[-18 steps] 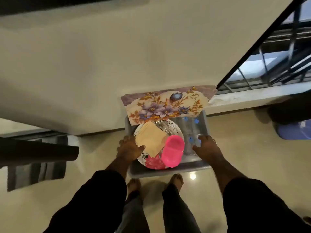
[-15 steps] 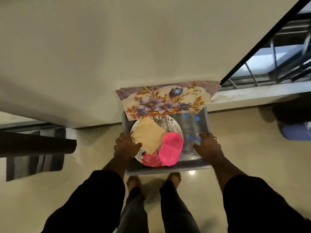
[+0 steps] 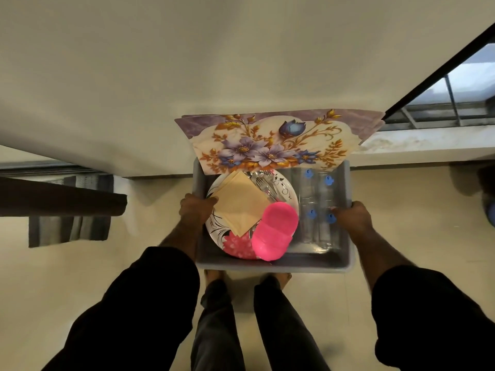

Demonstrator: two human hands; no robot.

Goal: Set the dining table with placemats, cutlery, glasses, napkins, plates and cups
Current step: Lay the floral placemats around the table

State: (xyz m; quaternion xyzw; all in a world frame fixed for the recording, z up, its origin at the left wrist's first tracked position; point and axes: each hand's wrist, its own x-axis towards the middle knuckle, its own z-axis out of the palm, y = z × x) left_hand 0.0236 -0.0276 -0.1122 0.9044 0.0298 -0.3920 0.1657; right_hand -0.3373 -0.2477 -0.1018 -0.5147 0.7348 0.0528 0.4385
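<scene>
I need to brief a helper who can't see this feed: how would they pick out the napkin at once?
Find the grey tub that both hands carry by its side walls. In its left half lies a white plate with black swirls. On that plate the napkin is the flat, beige, folded square, matte and plain beside the glossy pink cups.

One grey tub (image 3: 273, 263), two hands, four glasses (image 3: 318, 210), one pink cup (image 3: 273, 231).

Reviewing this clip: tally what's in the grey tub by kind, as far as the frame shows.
Floral placemats: at least 2, edges overlap
Patterned plate: 1 visible
Beige napkins: 1 stack
Pink cups: 2
Clear glasses: 2
Cutlery: bundle, uncountable
Total: 6 kinds
</scene>
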